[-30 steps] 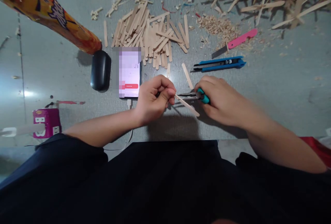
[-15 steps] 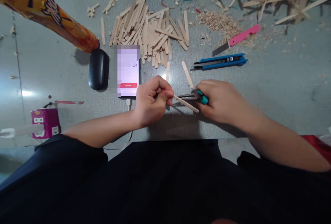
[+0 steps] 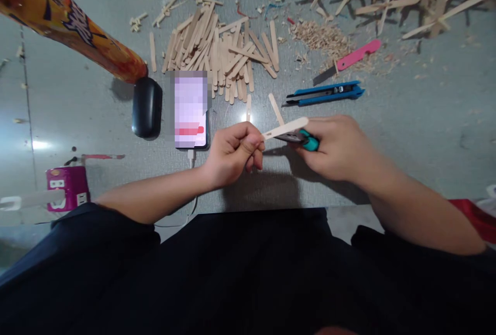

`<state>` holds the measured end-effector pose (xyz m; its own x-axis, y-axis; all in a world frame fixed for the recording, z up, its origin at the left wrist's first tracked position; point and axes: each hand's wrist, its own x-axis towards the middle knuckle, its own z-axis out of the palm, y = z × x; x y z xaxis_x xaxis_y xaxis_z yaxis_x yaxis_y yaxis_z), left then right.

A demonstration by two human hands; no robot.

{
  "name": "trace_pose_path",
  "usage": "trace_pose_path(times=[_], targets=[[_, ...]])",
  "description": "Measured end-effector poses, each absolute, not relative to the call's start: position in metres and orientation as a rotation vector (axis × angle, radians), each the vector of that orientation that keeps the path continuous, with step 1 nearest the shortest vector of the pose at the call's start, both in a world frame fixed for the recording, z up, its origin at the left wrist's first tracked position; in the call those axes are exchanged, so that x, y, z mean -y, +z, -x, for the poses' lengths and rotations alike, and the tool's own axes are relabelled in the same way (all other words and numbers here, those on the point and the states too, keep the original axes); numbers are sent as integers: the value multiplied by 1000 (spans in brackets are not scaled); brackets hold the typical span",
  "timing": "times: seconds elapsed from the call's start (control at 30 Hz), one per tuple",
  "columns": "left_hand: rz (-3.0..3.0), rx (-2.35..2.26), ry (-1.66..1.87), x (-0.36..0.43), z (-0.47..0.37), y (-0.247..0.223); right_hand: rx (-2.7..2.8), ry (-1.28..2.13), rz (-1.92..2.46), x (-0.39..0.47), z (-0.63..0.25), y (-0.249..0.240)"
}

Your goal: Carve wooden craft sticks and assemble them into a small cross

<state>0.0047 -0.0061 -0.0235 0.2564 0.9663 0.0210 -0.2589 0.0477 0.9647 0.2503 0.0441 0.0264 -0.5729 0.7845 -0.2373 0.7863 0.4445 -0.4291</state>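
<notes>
Your left hand (image 3: 237, 152) pinches one end of a wooden stick (image 3: 289, 127), whose free end points toward your right hand (image 3: 334, 145). Your right hand is wrapped around teal-handled pliers (image 3: 311, 142), which show partly behind the stick. Beyond, a blue cutter (image 3: 325, 93) lies on the tabletop (image 3: 426, 118).

Stick pile (image 3: 220, 56) btwn bottle (image 3: 89, 28) & cutter (image 3: 324, 93), behind phone (image 3: 189, 105); bottle prob. upright

Lit phone (image 3: 191, 110), black case (image 3: 147, 108), purple adapter (image 3: 73, 182)
</notes>
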Motion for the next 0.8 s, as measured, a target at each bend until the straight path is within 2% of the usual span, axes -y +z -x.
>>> trace_pose_path(times=[0.1, 0.23, 0.57, 0.8], targets=[[-1148, -944, 1232, 10, -7, -23, -2608, -632, -1640, -48, -253, 26], [-1154, -1015, 1288, 10, -9, -22, -2607, -494, -1688, -53, -252, 26], [-1139, -927, 1234, 6, -5, -30, -2769, -696, -1480, -55, -251, 18], [-1137, -929, 1195, 6, -5, -31, -2765, -709, -1363, -59, -251, 25]])
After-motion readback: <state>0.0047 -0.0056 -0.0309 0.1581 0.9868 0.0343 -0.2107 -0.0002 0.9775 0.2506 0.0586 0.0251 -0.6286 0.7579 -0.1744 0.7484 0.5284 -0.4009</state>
